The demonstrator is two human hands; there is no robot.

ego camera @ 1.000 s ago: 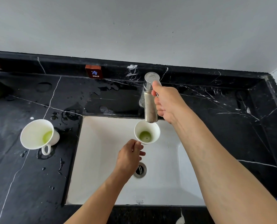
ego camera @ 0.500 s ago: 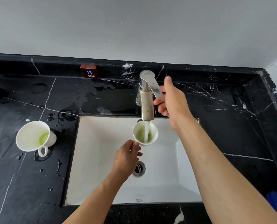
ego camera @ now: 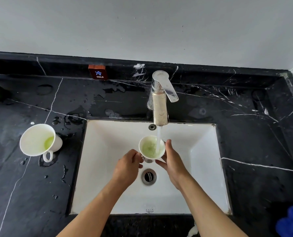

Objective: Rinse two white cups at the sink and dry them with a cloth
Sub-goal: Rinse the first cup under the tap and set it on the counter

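Both hands meet at the centre of the frame over the white sink: the left hand pinches the left side of a white cup, and the right hand cradles its right side with fingers spread against the wall, so the cup is held upright between the 2. Starting at the far left, a second white cup sits on the wet black marble counter in the middle left of the frame, well apart from the sink, tilted in this wide view with its handle toward the bottom and a pale green residue inside. Upper centre, a small red tag marked COLD sits on the back ledge. Right of it, the chrome faucet stands with its lever angled to the right, and a stream of water falls into the held cup, whose contents look foamy green. Below the cup lies the drain. In the lower right corner, a blue cloth shows at the frame edge.
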